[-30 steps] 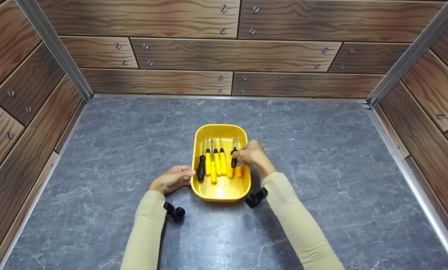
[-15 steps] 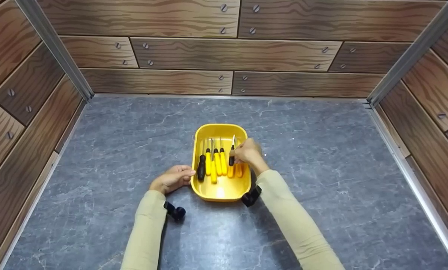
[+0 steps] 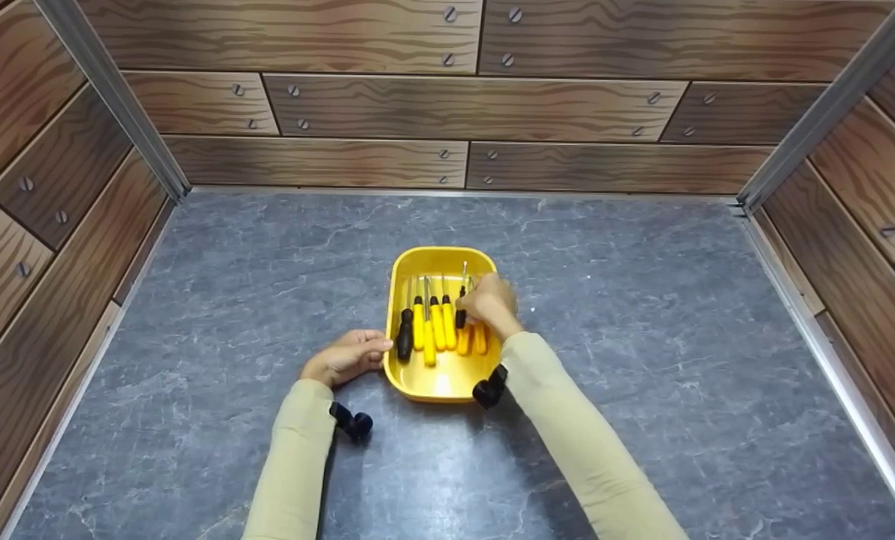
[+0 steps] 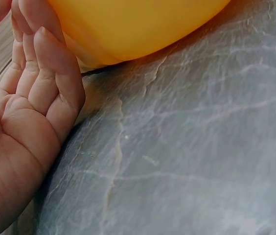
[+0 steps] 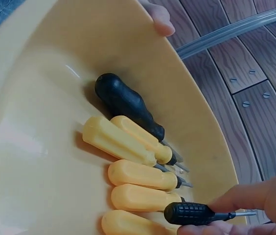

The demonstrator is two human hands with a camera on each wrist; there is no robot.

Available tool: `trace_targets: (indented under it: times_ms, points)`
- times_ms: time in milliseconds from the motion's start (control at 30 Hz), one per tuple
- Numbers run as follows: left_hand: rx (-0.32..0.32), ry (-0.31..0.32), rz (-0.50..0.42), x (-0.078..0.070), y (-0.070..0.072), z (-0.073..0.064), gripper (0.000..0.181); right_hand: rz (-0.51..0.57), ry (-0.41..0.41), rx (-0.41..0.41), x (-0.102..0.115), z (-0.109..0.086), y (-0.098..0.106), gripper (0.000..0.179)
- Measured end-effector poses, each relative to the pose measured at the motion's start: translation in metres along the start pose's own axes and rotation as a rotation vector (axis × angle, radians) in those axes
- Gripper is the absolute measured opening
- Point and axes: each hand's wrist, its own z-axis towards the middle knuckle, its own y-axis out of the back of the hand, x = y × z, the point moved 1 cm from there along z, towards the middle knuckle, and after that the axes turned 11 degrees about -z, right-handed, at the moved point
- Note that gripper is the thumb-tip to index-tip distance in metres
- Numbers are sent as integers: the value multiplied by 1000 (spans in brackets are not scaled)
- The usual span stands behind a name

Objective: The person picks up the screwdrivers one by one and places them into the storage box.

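My right hand (image 3: 490,301) pinches a small black screwdriver (image 5: 189,214) with a ribbed handle, over the right side of a yellow tray (image 3: 441,384). Its short metal shaft points away from me. My left hand (image 3: 349,355) grips the tray's left rim, thumb on the edge and fingers along the outer wall in the left wrist view. Inside the tray, a larger black-handled screwdriver (image 3: 404,337) lies at the left. Beside it lie several yellow-handled screwdrivers (image 3: 437,327), roughly side by side, shafts toward the far end. My right hand partly covers the rightmost ones.
The tray stands on a grey marbled tabletop (image 3: 282,262). Wood-patterned panels (image 3: 372,161) wall in the back and both sides, with metal strips (image 3: 822,330) along the edges. A small black camera (image 3: 490,388) on the right wrist overhangs the tray's near right rim.
My right hand has moved slightly left and away from me, carrying the small black screwdriver further over the tray. My left hand keeps its hold on the rim.
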Motion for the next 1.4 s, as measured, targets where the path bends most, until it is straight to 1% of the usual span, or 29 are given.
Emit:
trace_targets:
  times_ms: [200, 333, 433, 533, 600, 667, 767, 900, 967, 1000, 1033, 1133, 1167, 1233, 1333, 1367, 1400]
  points:
    - [-1, 3, 0, -1, -2, -1, 14, -73, -17, -19, 4, 2, -2, 19]
    - [1, 1, -13, -1, -1, -1, 14, -87, -38, -15, 6, 3, -2, 19]
    - [5, 1, -11, 0, -1, 0, 13, -114, -47, -36, 6, 4, -4, 18]
    - [13, 1, -9, 1, -2, 1, 12, -159, -45, -61, 4, 4, -5, 19]
    - [17, -1, -14, 1, -3, 2, 10, -184, -33, -63, 3, 4, -5, 20]
    - [22, -4, -26, 0, -4, 2, 8, -183, -18, -54, 2, 4, -4, 23]
    - [28, -9, -34, -1, -4, 2, 6, -140, 19, -28, 0, 4, -2, 23]
    - [29, -5, -17, -1, -4, 2, 8, -55, 75, 21, -3, 4, 1, 17]
    - [25, -1, -9, -1, -3, 2, 8, -3, 82, 48, -4, 5, 1, 18]
    - [17, 3, -10, -1, -3, 2, 7, 30, 75, 66, -4, 5, 1, 21]
    - [10, 6, -11, -1, -3, 2, 7, 55, 66, 80, -4, 6, 1, 28]
    - [-6, 10, -15, -2, -2, 2, 4, 160, 36, 114, -5, 7, 2, 56]
    - [-9, 10, -15, -2, -1, 2, 5, 194, 32, 126, -5, 7, 3, 56]
    - [-18, 6, -17, -2, -1, 2, 7, 237, 41, 138, -6, 6, 5, 50]
    - [-28, -11, -19, -1, -1, 0, 11, 289, 61, 142, -10, 1, 9, 23]
    - [-33, -17, -20, -1, -2, 0, 11, 298, 67, 142, -12, -1, 11, 17]
    - [-41, -23, -23, 0, -2, -1, 10, 298, 73, 136, -14, -2, 12, 15]
